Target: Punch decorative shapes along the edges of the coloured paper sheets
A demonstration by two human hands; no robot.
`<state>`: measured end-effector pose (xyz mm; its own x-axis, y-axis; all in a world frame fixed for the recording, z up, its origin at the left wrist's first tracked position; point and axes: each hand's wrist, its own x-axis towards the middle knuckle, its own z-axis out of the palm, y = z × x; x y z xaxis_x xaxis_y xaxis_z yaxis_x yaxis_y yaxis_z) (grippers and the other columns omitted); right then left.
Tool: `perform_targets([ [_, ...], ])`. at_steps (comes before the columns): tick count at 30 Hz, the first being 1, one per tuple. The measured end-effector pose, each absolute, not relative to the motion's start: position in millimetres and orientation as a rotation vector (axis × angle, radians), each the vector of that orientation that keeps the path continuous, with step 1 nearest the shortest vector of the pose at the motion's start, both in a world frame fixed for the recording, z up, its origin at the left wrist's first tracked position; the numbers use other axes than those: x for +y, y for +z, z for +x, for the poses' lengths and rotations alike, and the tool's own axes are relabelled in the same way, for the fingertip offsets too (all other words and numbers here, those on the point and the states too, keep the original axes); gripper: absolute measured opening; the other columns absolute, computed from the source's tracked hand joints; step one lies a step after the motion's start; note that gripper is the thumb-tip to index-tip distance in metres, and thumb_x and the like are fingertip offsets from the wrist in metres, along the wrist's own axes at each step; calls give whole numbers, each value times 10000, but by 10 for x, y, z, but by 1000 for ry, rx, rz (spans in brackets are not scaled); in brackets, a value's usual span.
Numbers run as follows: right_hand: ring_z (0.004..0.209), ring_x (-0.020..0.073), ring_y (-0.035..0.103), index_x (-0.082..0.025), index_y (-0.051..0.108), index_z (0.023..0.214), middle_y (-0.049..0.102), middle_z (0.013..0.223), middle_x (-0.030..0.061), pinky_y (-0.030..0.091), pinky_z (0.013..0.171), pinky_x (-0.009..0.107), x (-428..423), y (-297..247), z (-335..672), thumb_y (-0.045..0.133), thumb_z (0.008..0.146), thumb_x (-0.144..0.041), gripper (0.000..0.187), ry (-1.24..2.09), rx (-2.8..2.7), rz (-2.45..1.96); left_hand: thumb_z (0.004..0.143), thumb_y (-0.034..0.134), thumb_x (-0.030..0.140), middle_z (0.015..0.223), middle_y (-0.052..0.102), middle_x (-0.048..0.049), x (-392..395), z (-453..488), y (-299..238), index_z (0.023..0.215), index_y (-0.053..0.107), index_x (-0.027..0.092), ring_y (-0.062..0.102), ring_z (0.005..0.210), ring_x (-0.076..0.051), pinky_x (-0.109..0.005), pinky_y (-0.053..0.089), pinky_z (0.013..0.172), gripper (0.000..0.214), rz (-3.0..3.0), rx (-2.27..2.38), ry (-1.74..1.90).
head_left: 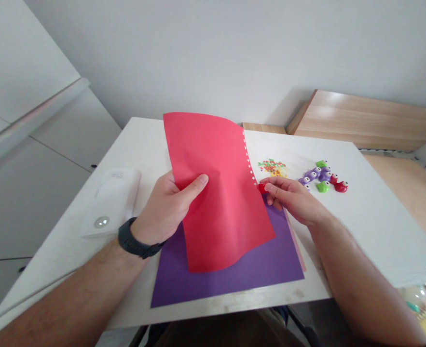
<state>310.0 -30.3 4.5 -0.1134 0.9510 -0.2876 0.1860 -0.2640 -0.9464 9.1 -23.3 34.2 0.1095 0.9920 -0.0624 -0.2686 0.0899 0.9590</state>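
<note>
My left hand (174,205) grips a red sheet of paper (216,159) by its left side, thumb on top and fingers behind. The sheet is raised and slightly bent above a purple sheet (230,282) on the table. Small punched holes run along the upper part of its right edge. At the lower end of that row, my right hand (288,195) pinches a small red paper punch (263,188) against the edge. The fingers partly cover the punch, so whether the paper sits in its slot cannot be seen.
Several purple, green and red paper punches (323,178) lie on the right of the white table (372,231). Behind my right hand is a scatter of coloured paper bits (272,167). A white box (115,197) stands at left; a wooden board (364,118) leans at the back right.
</note>
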Motion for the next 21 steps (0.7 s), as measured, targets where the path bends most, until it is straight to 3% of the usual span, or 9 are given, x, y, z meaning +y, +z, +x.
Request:
perform_targets([
  [21,635,133,550,-197,770,1124,681,793,17,321,510,272,-320,72,3095,843,873,-572,458,1450,-1239,-1444,875,880,448,1352,781,-104,-209,72,284,1207,813,224,757,1202,-353,-500,609,1079,406,1008,983,1199],
])
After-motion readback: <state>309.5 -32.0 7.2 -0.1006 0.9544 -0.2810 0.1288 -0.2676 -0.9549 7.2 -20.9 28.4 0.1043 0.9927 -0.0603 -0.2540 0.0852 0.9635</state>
